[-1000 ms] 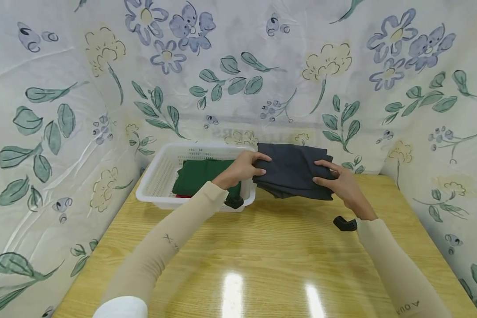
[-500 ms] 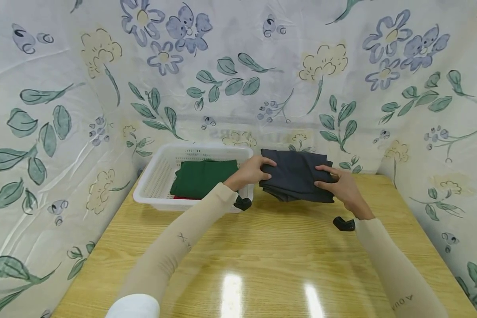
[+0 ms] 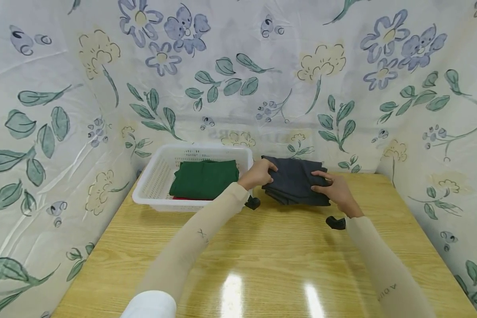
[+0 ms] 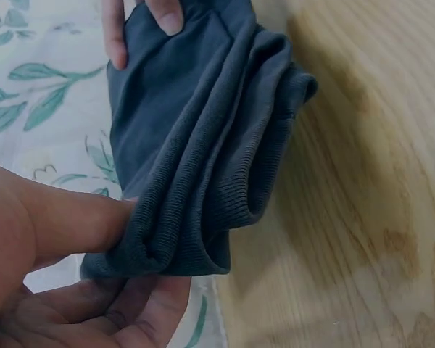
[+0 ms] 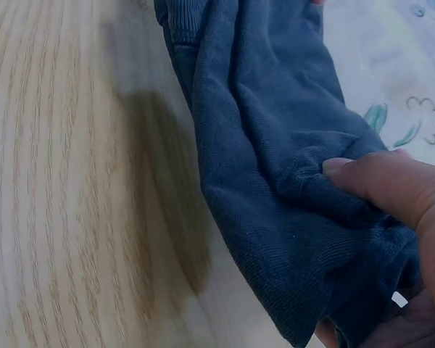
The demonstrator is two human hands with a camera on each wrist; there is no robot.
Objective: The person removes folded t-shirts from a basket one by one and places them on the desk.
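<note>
Floral sheet (image 3: 238, 39) behind wooden table (image 3: 286, 256); faint marks (image 3: 218, 134), perhaps lettering.

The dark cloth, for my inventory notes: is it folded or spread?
Folded: the left wrist view shows several layers stacked in the dark cloth, which the left hand pinches.

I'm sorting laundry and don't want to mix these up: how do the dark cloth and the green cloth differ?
Color: the dark cloth is blue-gray, the green cloth deep green.
Place: the dark cloth is outside the basket; the green cloth lies inside.
Handling: the left hand and right hand grip the dark cloth; neither touches the green cloth.
Both look folded.
</note>
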